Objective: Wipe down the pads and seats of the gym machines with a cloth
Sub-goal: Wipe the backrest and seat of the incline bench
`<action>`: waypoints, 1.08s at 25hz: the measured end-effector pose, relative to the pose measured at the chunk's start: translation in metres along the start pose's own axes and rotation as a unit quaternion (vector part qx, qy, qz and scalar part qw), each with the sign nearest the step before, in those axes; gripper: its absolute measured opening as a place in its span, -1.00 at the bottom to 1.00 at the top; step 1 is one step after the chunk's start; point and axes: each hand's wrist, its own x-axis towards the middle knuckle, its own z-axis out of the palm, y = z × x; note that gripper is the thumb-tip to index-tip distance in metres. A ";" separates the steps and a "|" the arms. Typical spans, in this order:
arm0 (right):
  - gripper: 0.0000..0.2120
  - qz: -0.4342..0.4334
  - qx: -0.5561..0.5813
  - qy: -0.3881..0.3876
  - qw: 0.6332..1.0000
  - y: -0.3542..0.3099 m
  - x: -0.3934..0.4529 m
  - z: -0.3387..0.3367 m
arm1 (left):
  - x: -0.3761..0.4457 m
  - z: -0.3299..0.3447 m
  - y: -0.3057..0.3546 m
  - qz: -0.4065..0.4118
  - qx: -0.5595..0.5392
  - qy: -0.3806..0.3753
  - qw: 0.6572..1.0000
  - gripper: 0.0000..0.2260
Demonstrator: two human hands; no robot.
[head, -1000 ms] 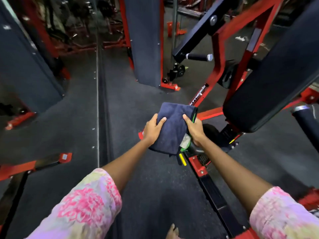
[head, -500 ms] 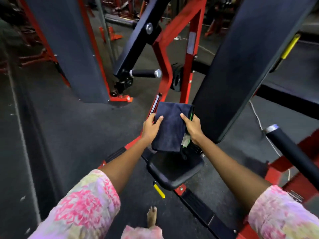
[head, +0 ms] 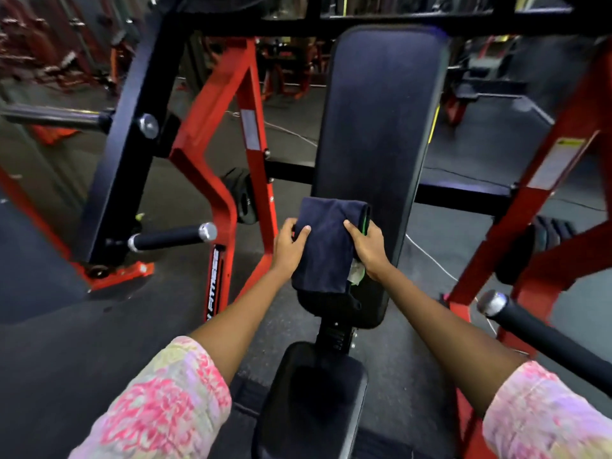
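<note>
Item: cloth (head: 326,246), dark blue, folded; pinched at its left edge by the left hand (head: 287,248) and at its right edge by the right hand (head: 369,248), fingers curled behind, thumbs in front. It is held before the lower back pad (head: 381,127); contact cannot be told.

Change: since a second ago the view has been swung from open floor to face the machine squarely; the pad is now within reach, so wiping is judged imminent.

Clearance: seat (head: 314,399) below, untouched. Red frame (head: 231,134) left, black handle (head: 546,332) right; open room is left upward along the pad.
</note>
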 end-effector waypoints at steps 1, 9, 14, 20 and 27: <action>-0.87 -0.007 -0.009 0.012 1.000 -0.004 0.014 -0.005 | 0.014 0.010 0.004 0.008 -0.007 -0.002 1.000 -0.87; -0.79 -0.055 -0.012 0.056 0.997 -0.052 0.117 -0.041 | 0.121 0.070 0.046 0.075 -0.016 -0.024 0.997 -0.91; -0.72 -0.090 -0.074 0.096 0.989 -0.077 0.178 -0.053 | 0.180 0.099 0.067 0.093 -0.001 -0.009 0.996 -0.87; -0.74 -0.148 -0.171 0.142 0.964 -0.113 0.226 -0.059 | 0.239 0.108 0.091 0.167 0.031 0.031 0.985 -0.84; -0.71 -0.249 -0.252 0.200 0.914 -0.169 0.279 -0.066 | 0.307 0.128 0.132 0.235 0.000 0.099 0.967 -0.87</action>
